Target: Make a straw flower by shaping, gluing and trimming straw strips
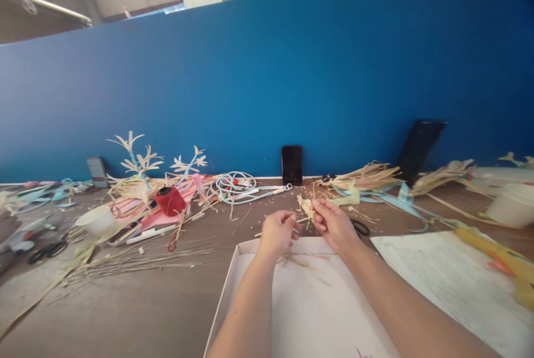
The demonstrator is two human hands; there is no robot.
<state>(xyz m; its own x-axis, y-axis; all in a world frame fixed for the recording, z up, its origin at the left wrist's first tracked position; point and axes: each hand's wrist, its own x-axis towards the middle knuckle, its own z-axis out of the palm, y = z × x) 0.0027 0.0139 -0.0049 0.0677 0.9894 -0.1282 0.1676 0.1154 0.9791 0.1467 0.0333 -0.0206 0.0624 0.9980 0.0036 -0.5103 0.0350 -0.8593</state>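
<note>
My right hand (334,227) is closed in a pinch at the far edge of a shallow white box (323,313). Between its thumb and fingers is a small pale piece of dried leaf (305,205) with narrow, spread strips. Just to the left, my left hand (278,233) has its fingers curled in, close to the right one but apart from it. Whatever those left fingers grip is too small to make out. A few brownish leaf shreds (306,266) lie inside the box below the hands.
A phone (291,164) leans against the blue partition (267,80). Dried leaf bundles (362,176), black scissors (360,228) and a printed sheet (448,277) are at right. At left are a red thread spool (170,201), white cup (97,221), leaf flowers (142,163) and thin stems (137,260).
</note>
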